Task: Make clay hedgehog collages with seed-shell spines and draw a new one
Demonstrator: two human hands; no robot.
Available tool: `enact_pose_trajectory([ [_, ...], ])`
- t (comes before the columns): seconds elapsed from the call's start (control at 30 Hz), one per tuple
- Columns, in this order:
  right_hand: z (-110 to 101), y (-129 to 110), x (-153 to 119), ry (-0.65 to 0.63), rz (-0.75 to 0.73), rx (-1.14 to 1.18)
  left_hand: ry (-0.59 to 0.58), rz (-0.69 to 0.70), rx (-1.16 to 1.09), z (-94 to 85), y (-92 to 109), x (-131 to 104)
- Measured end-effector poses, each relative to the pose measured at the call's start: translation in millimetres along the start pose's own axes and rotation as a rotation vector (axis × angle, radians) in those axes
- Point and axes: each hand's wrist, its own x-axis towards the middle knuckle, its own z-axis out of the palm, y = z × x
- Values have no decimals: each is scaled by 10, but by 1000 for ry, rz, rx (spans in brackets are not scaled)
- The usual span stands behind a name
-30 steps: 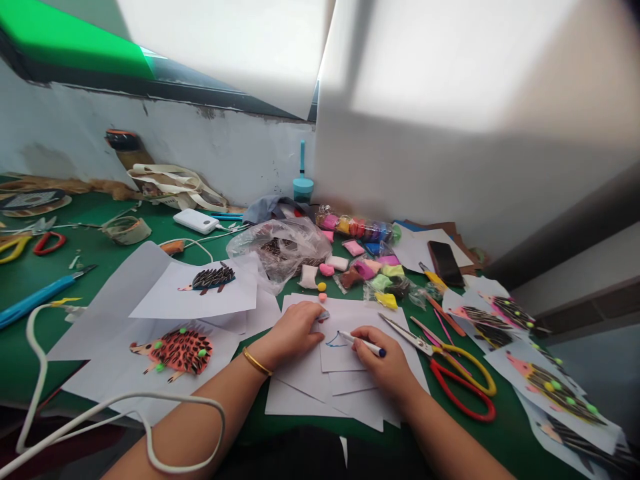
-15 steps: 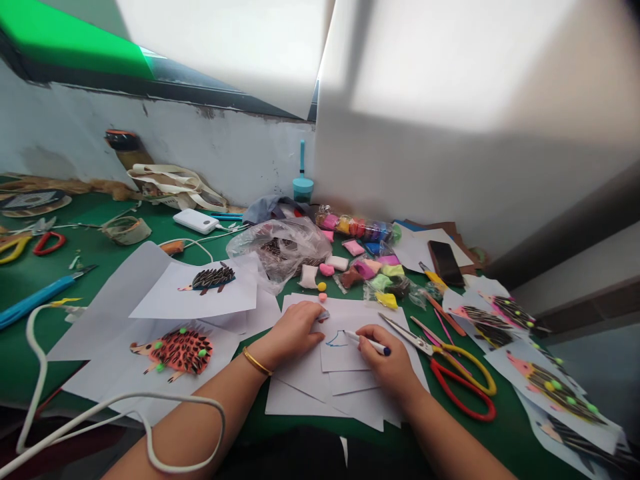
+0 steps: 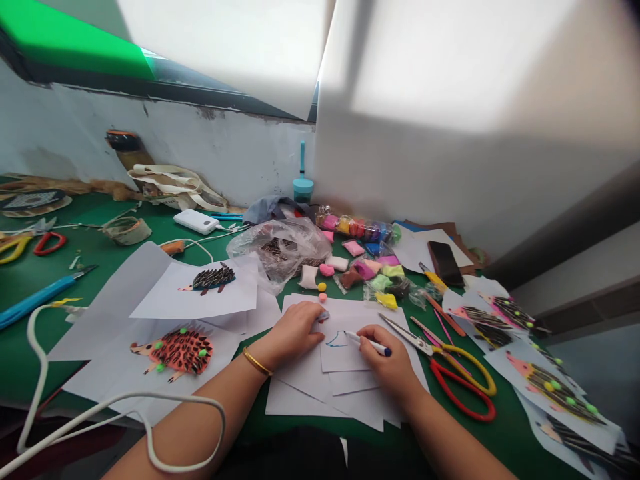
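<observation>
A green tabletop [image 3: 113, 261] runs up to a scuffed pale wall [image 3: 260, 157], with large white sheeting hanging across the window side. On it, straight in front of you, lies a small white sheet [image 3: 345, 361], on top of several loose papers [image 3: 293, 400] that probably give the pen a smooth backing. It bears a short blue outline [image 3: 336, 345]. Your right hand [image 3: 387, 363] pinches a white pen [image 3: 367, 343] near its tip, presumably for control; its dark blue end sticks out past your fingers. The tip is at or just beside the line; contact is too fine to tell. Your left hand [image 3: 297, 330] rests with bent fingers at the sheet's left edge, seemingly to steady it; whether it grips the tiny bluish thing at your fingertips, I cannot tell.

The scissors [image 3: 434, 349] lie just beyond your right hand, within easy reach. Past the papers sit coloured soft packets [image 3: 383, 282] and a clear bag [image 3: 295, 233] of dark pieces. Finished-looking hedgehog pictures lie face up: an orange one [image 3: 181, 353] and a dark-spined one [image 3: 214, 279] to your left, and a spread pile [image 3: 555, 383] to your right, perhaps to keep their raised decorations uncrushed.

No brand, label or writing can be read anywhere.
</observation>
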Motion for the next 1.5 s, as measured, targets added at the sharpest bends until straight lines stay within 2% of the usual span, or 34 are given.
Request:
enact_pose_trajectory([
  [0.8, -26, 26, -7, -27, 28, -5, 2, 6, 6, 13, -6, -1],
  [1.07, -39, 48, 7, 23, 29, 53, 6, 12, 2, 16, -19, 2],
  [1.3, -4, 76, 19, -25, 37, 47, 5, 11, 2, 19, -16, 4],
  [1.5, 3, 62, 22, -18, 38, 41, 12, 7, -1, 17, -13, 2],
])
